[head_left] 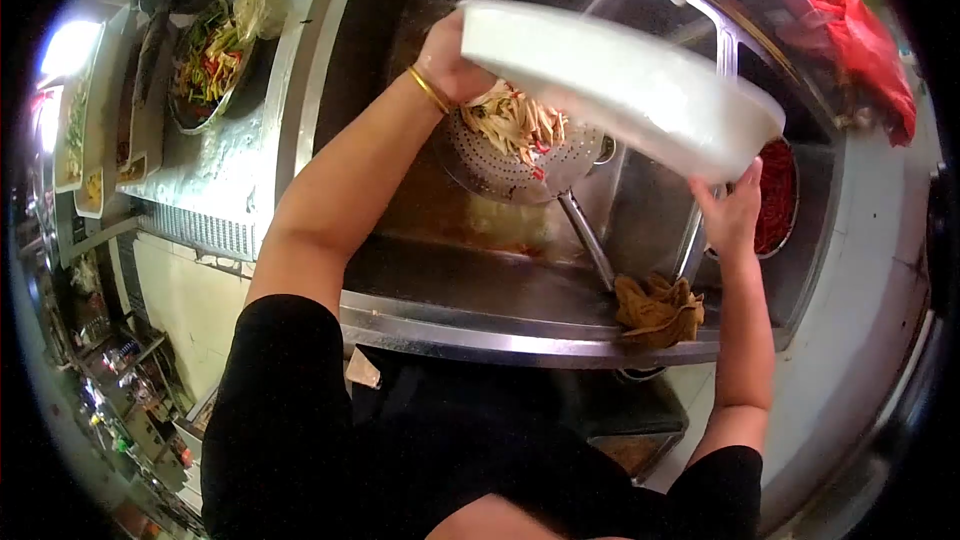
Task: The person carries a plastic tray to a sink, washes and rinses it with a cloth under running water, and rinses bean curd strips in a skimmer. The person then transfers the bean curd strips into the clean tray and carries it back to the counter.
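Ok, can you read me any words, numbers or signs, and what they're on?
There are none I can read.
White tub: blurred, no writing shows.
Red plastic bag: no readable writing.
Shelf items at lower left: too small and blurred to tell.

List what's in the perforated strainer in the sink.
The strainer holds a heap of pale strips with some red pieces. Its far side is covered by the white tub and the left hand, so anything there can't be seen.
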The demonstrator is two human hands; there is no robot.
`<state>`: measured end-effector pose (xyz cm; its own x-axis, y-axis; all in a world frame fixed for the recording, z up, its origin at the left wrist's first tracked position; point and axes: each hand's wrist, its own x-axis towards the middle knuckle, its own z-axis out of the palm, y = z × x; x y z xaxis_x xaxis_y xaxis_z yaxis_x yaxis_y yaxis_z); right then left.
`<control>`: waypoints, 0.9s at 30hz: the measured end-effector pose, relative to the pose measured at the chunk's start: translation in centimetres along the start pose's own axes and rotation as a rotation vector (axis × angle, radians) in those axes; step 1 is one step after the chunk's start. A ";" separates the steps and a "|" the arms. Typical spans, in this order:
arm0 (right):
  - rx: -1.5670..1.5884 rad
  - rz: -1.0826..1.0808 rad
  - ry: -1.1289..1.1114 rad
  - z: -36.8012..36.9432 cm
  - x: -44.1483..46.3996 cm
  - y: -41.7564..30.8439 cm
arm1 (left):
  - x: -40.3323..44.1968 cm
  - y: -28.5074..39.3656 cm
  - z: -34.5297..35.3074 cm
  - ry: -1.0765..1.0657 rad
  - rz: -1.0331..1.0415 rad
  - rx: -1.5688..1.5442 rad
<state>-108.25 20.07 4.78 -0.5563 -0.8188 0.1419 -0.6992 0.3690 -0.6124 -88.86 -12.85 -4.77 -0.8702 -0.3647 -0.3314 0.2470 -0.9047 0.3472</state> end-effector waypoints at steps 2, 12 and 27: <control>0.035 -0.330 0.172 0.9 1.3 3.5 | -1.1 0.7 -3.0 -0.167 -0.200 -0.059; -0.430 -0.788 0.566 -4.7 13.9 -6.0 | -6.4 -1.2 -6.3 0.088 -0.192 0.384; -0.867 -0.633 0.134 -1.8 18.9 -21.5 | -8.6 -2.1 -3.1 0.149 -0.094 0.032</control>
<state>-104.51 -2.54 22.03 0.0100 -0.9349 0.3548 -0.9270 0.1244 0.3538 -80.55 -8.51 -5.36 -0.8155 -0.3093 -0.4891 0.1513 -0.9297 0.3357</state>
